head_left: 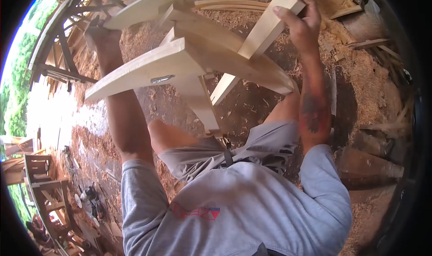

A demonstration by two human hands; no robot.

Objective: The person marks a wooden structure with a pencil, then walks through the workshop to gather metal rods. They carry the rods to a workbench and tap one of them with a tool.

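Right hand (303, 19) holds the upper end of the square-section beam (272, 24), with the thumb flat on the broad face and the fingers wrapped around the far side. Left hand (101, 35) holds the left end of the rear curved panel (148, 7) at the upper left of the wooden frame (182, 53), which serves as the reference for all positions. The wooden frame is suspended at an angle above the person's lap, between the two forearms. Its front curved panel (144, 69) extends leftward over the left forearm (126, 116) and bears a narrow elongated slot (162, 79) near its lower edge. The long curved board (216, 35) runs from the top of the frame down to the right, its tapered end beside the right knee. The square-section beam slopes down and left to meet this board; a pale strip (224, 88) shows below the board, roughly in line with the beam. The tapered leg (198, 100) descends from the frame centre toward the grey shorts (265, 136). Wood shavings (360, 85) cover much of the floor around the frame. Curved slatted woodwork (63, 35) stands to the left of the frame, and a dark tool (92, 199) lies on the floor farther below left, its type too small to determine. Loose wood offcuts (378, 44) lie to the right of the frame.
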